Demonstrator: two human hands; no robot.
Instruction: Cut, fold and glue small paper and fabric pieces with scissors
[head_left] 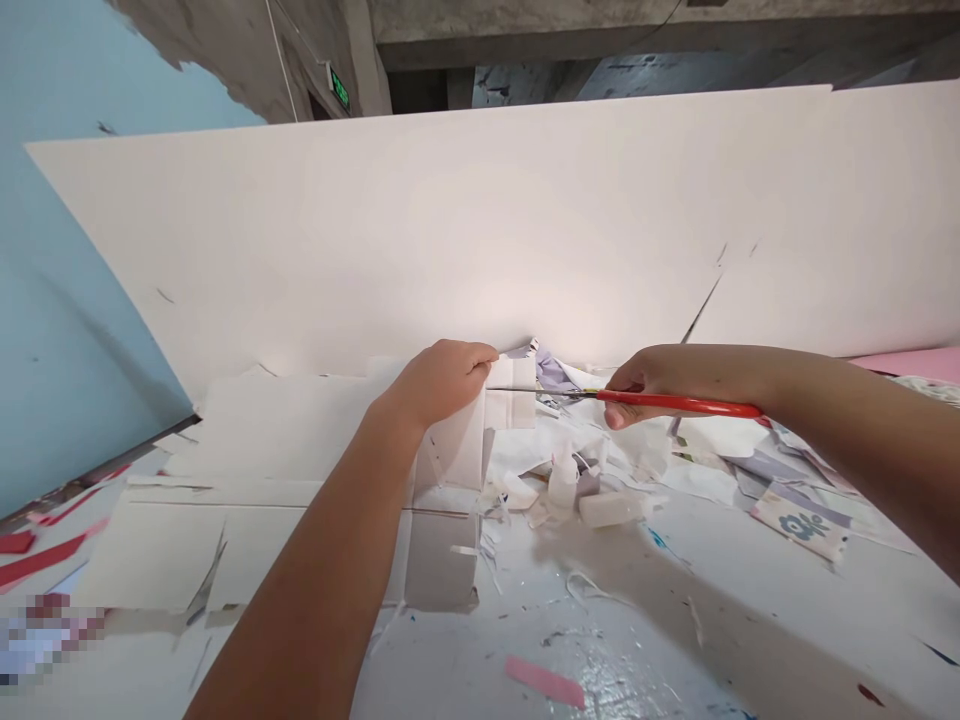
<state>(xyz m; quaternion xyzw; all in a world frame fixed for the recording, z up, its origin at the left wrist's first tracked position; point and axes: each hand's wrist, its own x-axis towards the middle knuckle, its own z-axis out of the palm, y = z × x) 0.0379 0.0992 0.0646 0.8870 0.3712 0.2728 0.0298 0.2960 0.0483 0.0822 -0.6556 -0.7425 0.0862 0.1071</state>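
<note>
I count two hands, the left hand (442,380) and the right hand (660,378). One pair of scissors (679,403), in the right. One card flap (511,392), pinched in the left. One big white board (525,230) at twelve o'clock. Two small white bottles (562,480) at five o'clock of the flap. Flat card sheets (157,555) at eight o'clock: three, I think, since they overlap. Three red strips (41,557) at nine o'clock. One pink strip (544,683) at six.

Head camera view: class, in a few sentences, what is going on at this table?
The person's left hand pinches the top of a white card sheet on the littered table. The right hand grips a red-handled cutter, its blade reaching the card beside the left thumb. Paper scraps and small white bottles lie near the right hand.
</note>
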